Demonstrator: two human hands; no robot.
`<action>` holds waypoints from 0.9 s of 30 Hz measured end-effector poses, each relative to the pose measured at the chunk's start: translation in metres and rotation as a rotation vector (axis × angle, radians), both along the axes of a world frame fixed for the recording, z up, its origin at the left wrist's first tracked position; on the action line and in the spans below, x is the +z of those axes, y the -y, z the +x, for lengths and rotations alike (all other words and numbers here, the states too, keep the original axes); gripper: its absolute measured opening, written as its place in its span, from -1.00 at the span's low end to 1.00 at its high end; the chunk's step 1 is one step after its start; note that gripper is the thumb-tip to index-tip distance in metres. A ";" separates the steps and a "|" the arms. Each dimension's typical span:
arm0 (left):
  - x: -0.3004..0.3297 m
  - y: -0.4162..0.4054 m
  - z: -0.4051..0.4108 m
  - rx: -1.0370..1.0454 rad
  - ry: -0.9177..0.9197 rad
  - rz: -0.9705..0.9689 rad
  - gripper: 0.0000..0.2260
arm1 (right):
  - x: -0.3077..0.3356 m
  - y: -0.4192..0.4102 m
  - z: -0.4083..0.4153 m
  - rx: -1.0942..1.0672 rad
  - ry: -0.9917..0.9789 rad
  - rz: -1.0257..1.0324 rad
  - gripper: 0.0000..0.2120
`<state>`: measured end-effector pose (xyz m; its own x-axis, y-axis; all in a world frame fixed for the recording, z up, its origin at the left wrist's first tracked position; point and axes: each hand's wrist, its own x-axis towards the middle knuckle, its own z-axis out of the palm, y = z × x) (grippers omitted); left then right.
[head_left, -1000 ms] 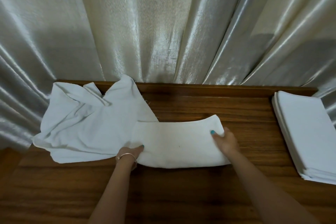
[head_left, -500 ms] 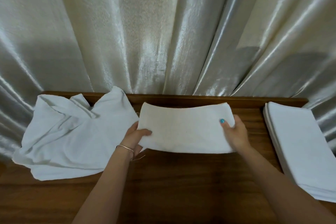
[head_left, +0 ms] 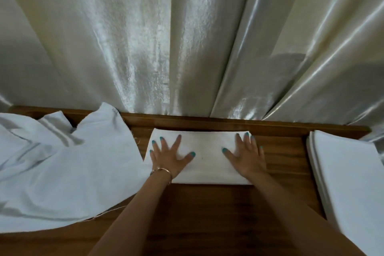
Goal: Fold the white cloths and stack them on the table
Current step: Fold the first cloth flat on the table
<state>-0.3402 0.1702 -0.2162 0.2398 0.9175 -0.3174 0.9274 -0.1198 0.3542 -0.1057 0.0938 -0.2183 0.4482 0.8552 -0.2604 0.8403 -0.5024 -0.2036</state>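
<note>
Head view: left hand [head_left: 168, 157] and right hand [head_left: 245, 156] spread flat, pressing folded white cloth [head_left: 204, 158] onto wooden surface [head_left: 207, 214]; seemingly grasping nothing.

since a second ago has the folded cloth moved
Yes. The folded cloth has gone away from the person, toward the table's back edge, and now lies flat under the left hand and right hand.
</note>
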 end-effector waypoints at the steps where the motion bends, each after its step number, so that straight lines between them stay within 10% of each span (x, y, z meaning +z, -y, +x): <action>1: -0.002 -0.002 0.005 -0.025 -0.091 -0.041 -0.21 | -0.003 -0.002 -0.001 -0.010 -0.020 -0.044 -0.18; 15: -0.002 -0.008 0.017 -0.105 -0.341 -0.071 -0.17 | -0.009 -0.002 -0.005 -0.023 0.074 -0.128 -0.20; 22: 0.041 -0.024 -0.072 -0.162 0.226 -0.337 -0.44 | 0.003 0.034 -0.053 0.017 0.118 0.057 -0.44; 27: 0.055 -0.036 -0.164 -0.181 0.056 -0.007 -0.51 | 0.038 -0.016 -0.130 0.147 -0.178 0.206 -0.54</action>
